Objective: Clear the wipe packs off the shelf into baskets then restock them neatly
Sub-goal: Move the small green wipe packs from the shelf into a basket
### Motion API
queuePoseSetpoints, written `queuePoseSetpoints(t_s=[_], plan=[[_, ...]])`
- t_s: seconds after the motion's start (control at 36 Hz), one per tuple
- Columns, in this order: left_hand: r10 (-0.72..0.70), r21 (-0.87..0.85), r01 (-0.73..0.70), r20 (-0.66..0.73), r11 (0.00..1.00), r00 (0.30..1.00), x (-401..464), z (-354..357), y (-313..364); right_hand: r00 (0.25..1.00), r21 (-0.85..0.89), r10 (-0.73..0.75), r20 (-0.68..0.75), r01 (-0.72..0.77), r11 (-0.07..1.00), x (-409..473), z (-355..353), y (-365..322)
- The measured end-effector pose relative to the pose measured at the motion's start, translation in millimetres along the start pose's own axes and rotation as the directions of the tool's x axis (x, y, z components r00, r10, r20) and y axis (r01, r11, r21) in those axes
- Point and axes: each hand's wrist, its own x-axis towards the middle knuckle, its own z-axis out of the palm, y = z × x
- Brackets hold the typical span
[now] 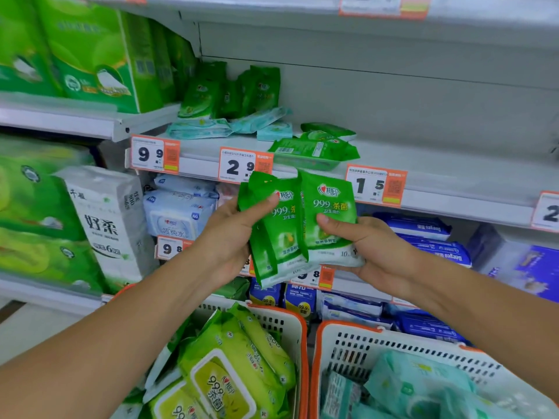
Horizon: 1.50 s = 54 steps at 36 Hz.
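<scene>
Just below the price rail of the wipe shelf, two small green wipe packs were held up side by side, overlapping slightly. One green pack was gripped by the left hand, thumb across its front; the other pack was pinched by the right hand, thumb on the face and fingers curled underneath. Above that rail, the shelf was seen to be only partly filled: some green packs stood at the back left, pale teal packs lay flat before them, and a few more green ones were heaped near the edge, with bare shelf to the right. Beneath the rail, two baskets were still loaded, the left basket with large yellow-green packs and the right basket with teal ones. Restocking was judged to be under way, with much left to place and tidy.
</scene>
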Motion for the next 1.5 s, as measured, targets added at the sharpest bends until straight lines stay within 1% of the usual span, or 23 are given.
queuePoseSetpoints(t_s=[0.11, 0.28, 0.44, 0.53, 0.58, 0.64, 0.69, 0.75, 0.78, 0.83, 0.86, 0.92, 0.94, 0.97, 1.0, 1.06, 1.11, 1.14, 1.19, 1.25, 1.33, 1.44, 1.5], plan=[[0.044, 0.023, -0.043, -0.038, 0.999, 0.998, 2.4, -5.5, 0.8, 0.999, 0.065, 0.015, -0.029, -0.013, 0.998, -0.3, 1.9, 0.2], [0.05, 0.044, -0.052, 0.041, 0.998, 0.998, -3.2, -8.5, -1.9, 1.0, 0.022, 0.007, 0.0, -0.007, 1.0, -2.1, 8.2, 5.5], [-0.003, 0.115, -0.007, 0.08, 0.993, 0.997, -22.1, -26.6, -3.0, 0.971, 0.043, 0.13, 0.201, -0.142, 0.989, -1.4, 29.1, 20.7], [-0.073, 0.215, 0.054, 0.08, 0.975, 0.994, -33.8, -52.9, 2.9, 0.934, -0.076, 0.191, 0.303, -0.176, 0.982, 5.0, 50.0, 36.2], [-0.131, 0.332, 0.094, 0.09, 0.939, 0.987, -40.9, -74.7, 9.1, 0.919, -0.161, 0.181, 0.35, -0.132, 0.978, 10.3, 71.1, 47.3], [-0.124, 0.462, 0.087, 0.049, 0.883, 0.991, -49.3, -103.0, 18.4, 0.92, -0.259, 0.13, 0.369, -0.032, 0.965, 21.4, 98.9, 60.3], [-0.091, 0.544, 0.087, -0.019, 0.835, 0.996, -53.6, -128.3, 31.7, 0.947, -0.39, -0.02, 0.322, 0.152, 0.908, 39.7, 118.0, 66.6], [-0.07, 0.636, 0.105, -0.081, 0.765, 0.994, -62.7, -162.2, 48.6, 0.932, -0.531, -0.189, 0.311, 0.335, 0.779, 60.3, 143.7, 74.0], [-0.072, 0.691, 0.124, -0.103, 0.712, 0.992, -67.2, -177.4, 56.8, 0.901, -0.611, -0.274, 0.335, 0.43, 0.664, 71.4, 153.7, 77.4], [-0.085, 0.806, 0.17, -0.149, 0.567, 0.985, -76.5, -204.6, 69.2, 0.795, -0.715, -0.368, 0.482, 0.6, 0.359, 94.1, 170.3, 87.9], [-0.097, 0.86, 0.188, -0.162, 0.474, 0.982, -80.4, -216.8, 72.4, 0.741, -0.719, -0.364, 0.565, 0.658, 0.224, 105.0, 176.6, 95.5], [-0.177, 0.946, 0.212, -0.171, 0.246, 0.969, -83.3, -236.5, 72.0, 0.645, -0.657, -0.296, 0.704, 0.751, 0.074, 122.8, 188.2, 114.2], [-0.239, 0.965, 0.227, -0.191, 0.13, 0.952, -81.8, -245.4, 67.2, 0.626, -0.643, -0.235, 0.743, 0.766, 0.005, 132.0, 193.3, 129.6], [-0.312, 0.968, 0.248, -0.226, 0.03, 0.923, -78.4, -253.4, 60.7, 0.633, -0.648, -0.156, 0.758, 0.757, -0.079, 139.2, 197.1, 146.7], [-0.388, 0.96, 0.276, -0.274, -0.053, 0.88, -73.6, -261.9, 50.5, 0.668, -0.669, -0.06, 0.741, 0.729, -0.146, 146.6, 198.7, 166.8], [-0.521, 0.941, 0.272, -0.339, -0.202, 0.784, -67.1, -271.2, 24.7, 0.752, -0.735, 0.18, 0.634, 0.659, -0.161, 154.5, 195.0, 202.7], [-0.634, 0.934, 0.206, -0.35, -0.291, 0.69, -61.6, -276.0, -6.2, 0.772, -0.821, 0.447, 0.452, 0.556, -0.129, 155.0, 189.8, 226.0], [-0.658, 0.925, 0.163, -0.361, -0.344, 0.66, -61.6, -274.1, -18.5, 0.772, -0.855, 0.514, 0.375, 0.502, -0.131, 156.1, 187.6, 231.4], [-0.67, 0.894, 0.093, -0.393, -0.438, 0.63, -61.3, -268.8, -40.0, 0.779, -0.9, 0.555, 0.293, 0.421, -0.115, 162.6, 187.0, 231.7], [-0.667, 0.882, 0.063, -0.399, -0.468, 0.629, -59.7, -261.8, -47.0, 0.764, -0.913, 0.581, 0.281, 0.399, -0.083, 171.7, 186.4, 224.1], [-0.633, 0.876, 0.049, -0.384, -0.48, 0.672, -50.9, -254.8, -35.7, 0.761, -0.91, 0.598, 0.251, 0.396, -0.121, 176.8, 178.1, 204.6], [-0.568, 0.875, 0.015, -0.327, -0.484, 0.756, -38.4, -243.6, -5.3, 0.815, -0.912, 0.476, 0.33, 0.405, -0.061, 172.2, 158.4, 169.6], [-0.532, 0.899, 0.021, -0.278, -0.438, 0.799, -30.4, -238.2, 7.4, 0.837, -0.904, 0.392, 0.382, 0.427, -0.03, 162.8, 149.1, 147.9]])
